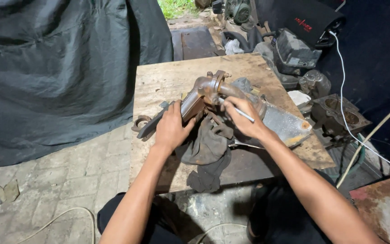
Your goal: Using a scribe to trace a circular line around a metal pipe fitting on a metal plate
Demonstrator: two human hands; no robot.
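Left hand (pixel 170 129) closed around the left end of a rusty casting (pixel 204 92), thumb toward the middle, fingers wrapped over the top edge. Right hand (pixel 242 118) gripping a thin white rod (pixel 242 114), pinched between thumb and fingers, tip pointing right and downward, hand resting against the casting's right side.

Casting lying near the middle of a worn plywood board (pixel 168 81), tilted, round flanged opening uppermost at the far end. Dark greasy rag (pixel 208 147) bunched directly beneath and in front of the casting, trailing toward the board's near edge. Flat metal plate (pixel 285 124), rust-spotted at its right tip, lying under and to the right of the right hand. Rusty ring (pixel 141 122) at the board's left edge, just beside the left hand.

Grey tarpaulin (pixel 55 68) hanging to the left, above paving blocks (pixel 82 167). Engine block (pixel 339 117) with two bores off the board's right edge, well apart from the hands. White cable (pixel 341 81) running down across it. Further dark machine parts (pixel 294 54) beyond the board's far right corner.
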